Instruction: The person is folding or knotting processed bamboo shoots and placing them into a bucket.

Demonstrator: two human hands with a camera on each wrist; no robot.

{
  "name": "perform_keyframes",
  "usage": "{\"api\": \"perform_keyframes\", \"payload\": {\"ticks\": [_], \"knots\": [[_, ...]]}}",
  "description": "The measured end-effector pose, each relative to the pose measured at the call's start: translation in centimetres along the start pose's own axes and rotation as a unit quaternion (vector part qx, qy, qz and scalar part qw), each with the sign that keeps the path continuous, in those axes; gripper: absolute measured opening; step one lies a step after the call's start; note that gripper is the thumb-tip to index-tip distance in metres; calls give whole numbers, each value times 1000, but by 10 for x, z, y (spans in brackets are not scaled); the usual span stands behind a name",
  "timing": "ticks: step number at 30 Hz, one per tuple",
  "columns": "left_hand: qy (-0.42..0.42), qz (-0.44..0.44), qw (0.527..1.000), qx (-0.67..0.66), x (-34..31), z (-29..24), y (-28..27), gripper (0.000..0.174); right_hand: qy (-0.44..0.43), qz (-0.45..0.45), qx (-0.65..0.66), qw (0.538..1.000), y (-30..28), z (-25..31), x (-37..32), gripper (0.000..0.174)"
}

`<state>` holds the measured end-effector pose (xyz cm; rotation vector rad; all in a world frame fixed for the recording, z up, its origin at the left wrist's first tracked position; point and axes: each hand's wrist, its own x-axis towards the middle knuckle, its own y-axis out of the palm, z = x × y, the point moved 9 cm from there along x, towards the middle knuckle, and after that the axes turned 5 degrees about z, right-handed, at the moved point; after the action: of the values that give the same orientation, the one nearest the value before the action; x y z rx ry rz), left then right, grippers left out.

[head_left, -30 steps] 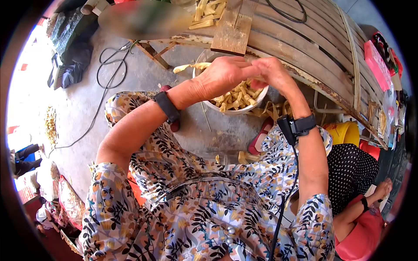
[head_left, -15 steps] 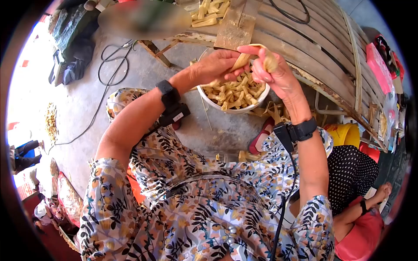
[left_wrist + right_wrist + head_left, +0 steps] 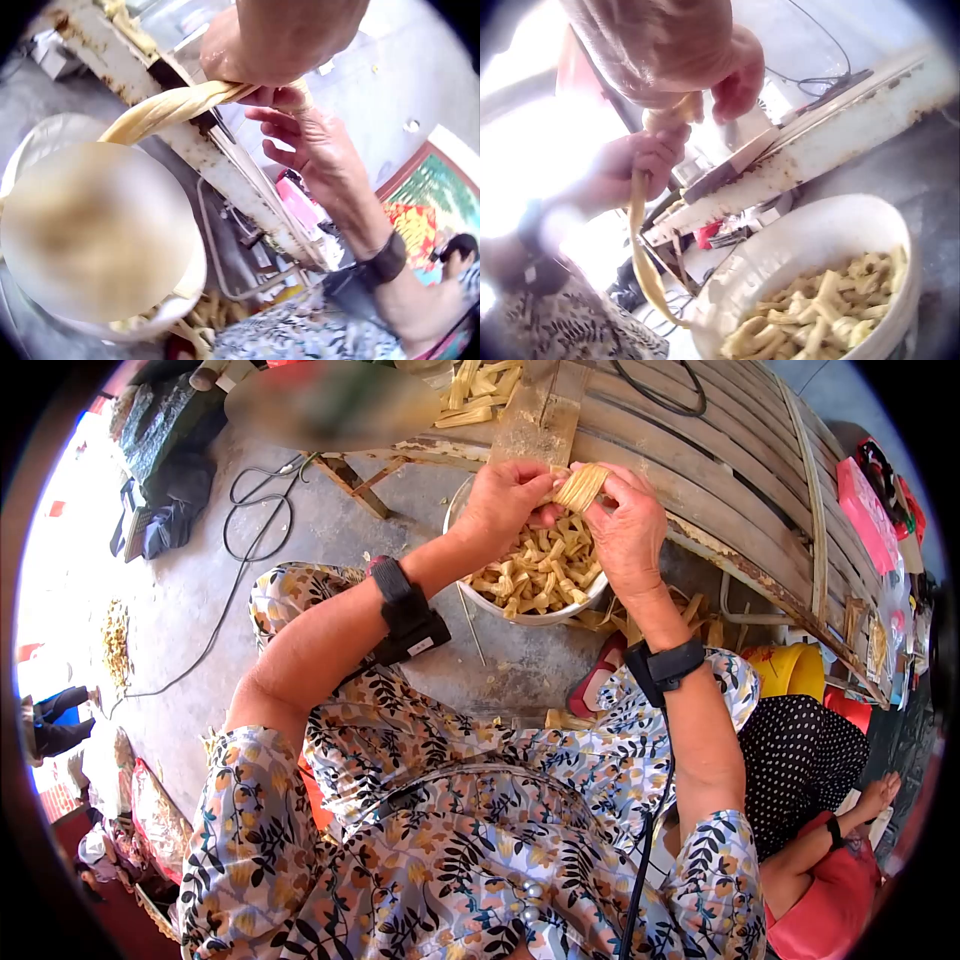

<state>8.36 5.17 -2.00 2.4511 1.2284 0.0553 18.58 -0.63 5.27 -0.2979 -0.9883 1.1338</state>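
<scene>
Above a white bucket (image 3: pixel 535 618) I work a long, pale yellow fibrous strip (image 3: pixel 583 487) with both hands. My left hand (image 3: pixel 500 510) grips it, and in the right wrist view its tail (image 3: pixel 645 262) hangs twisted from those fingers toward the bucket's rim. The ribbed, folded part lies at the fingers of my right hand (image 3: pixel 630 535), which holds it from the other side. In the left wrist view the twisted length (image 3: pixel 169 112) runs down from my left hand. Short, knotted yellow pieces (image 3: pixel 540 570) fill much of the bucket.
A slatted wooden bench (image 3: pixel 690 480) with a rusty edge stands just beyond the bucket, carrying a board (image 3: pixel 535 420) and more yellow strips (image 3: pixel 480 395). Black cable (image 3: pixel 255 520) lies looped on the floor at left. At right are a yellow bucket (image 3: pixel 790 668) and another person's arm (image 3: pixel 830 845).
Half a second ago the strip stretched between my separated hands; now they are closer, with its ribbed part folded at my right fingers. Earlier still, my hands overlapped with an end sticking out left.
</scene>
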Motion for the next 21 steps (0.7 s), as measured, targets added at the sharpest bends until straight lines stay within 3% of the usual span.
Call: {"api": "perform_keyframes", "payload": {"ticks": [4, 8, 11, 13, 15, 17, 19, 20, 21], "knots": [[98, -8, 968, 231, -9, -32, 1, 17, 202, 127, 176, 955, 33, -35, -6, 16], [77, 58, 965, 243, -9, -31, 9, 20, 277, 235, 265, 893, 55, -49, -15, 16], [97, 62, 928, 354, -15, -34, 17, 24, 249, 170, 304, 904, 51, -39, -14, 13], [121, 53, 891, 435, -14, -29, 20, 27, 159, 117, 168, 966, 40, -28, -12, 9], [158, 26, 870, 467, -8, -23, 15, 29, 60, 60, 26, 996, 30, -13, -11, 8], [227, -8, 852, 471, -7, -23, 9, 28, 68, 44, 147, 986, 26, -14, -8, 8], [50, 9, 969, 241, 1, -4, -4, 30, 75, 28, 266, 961, 19, -14, -3, 9], [-41, 18, 992, 116, 1, 8, -3, 31, 91, 4, 304, 948, 12, -16, 0, 9], [-64, 39, 996, 45, -1, 9, 3, 31, 142, -22, 368, 919, 7, -28, 1, 9]]}}
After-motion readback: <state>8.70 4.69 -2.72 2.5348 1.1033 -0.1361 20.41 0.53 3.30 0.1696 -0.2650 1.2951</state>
